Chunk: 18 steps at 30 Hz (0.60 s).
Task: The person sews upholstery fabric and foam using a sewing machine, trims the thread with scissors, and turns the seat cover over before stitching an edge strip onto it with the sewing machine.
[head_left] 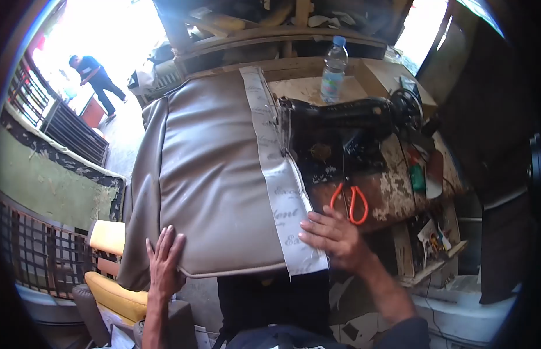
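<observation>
A large brown leather-like cover lies across the table and hangs over its front and left edges. Along its right side runs a white printed strip, whose upper part passes beside the needle area of a black sewing machine. My left hand rests on the cover's lower left part, fingers apart. On the strip's lower right edge lies my right hand, its fingers stretched out flat. Scissors with orange handles are just above my right hand, in front of the machine.
A water bottle stands behind the machine. Right of it are a green item and an open drawer with small things. Yellow cushioned furniture is at lower left. A person stands far off at upper left.
</observation>
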Each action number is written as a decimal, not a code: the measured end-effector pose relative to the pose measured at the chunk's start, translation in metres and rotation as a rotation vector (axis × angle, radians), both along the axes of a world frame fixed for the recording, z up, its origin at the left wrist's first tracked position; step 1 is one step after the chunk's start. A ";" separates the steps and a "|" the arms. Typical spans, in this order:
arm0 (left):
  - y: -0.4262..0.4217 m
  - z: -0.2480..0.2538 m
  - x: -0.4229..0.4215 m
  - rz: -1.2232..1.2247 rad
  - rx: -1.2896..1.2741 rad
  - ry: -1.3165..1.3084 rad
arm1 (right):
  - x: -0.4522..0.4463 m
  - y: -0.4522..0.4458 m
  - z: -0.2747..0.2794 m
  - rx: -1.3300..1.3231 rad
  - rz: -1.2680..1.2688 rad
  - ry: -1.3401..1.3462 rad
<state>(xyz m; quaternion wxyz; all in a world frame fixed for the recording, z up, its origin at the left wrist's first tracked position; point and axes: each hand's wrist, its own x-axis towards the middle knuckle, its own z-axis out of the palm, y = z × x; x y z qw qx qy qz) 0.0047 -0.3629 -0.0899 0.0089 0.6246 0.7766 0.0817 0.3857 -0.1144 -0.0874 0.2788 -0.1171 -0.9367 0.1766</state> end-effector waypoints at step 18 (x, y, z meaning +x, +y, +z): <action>0.097 0.149 -0.040 -0.481 0.403 0.359 | 0.000 -0.027 -0.033 -0.226 -0.110 0.065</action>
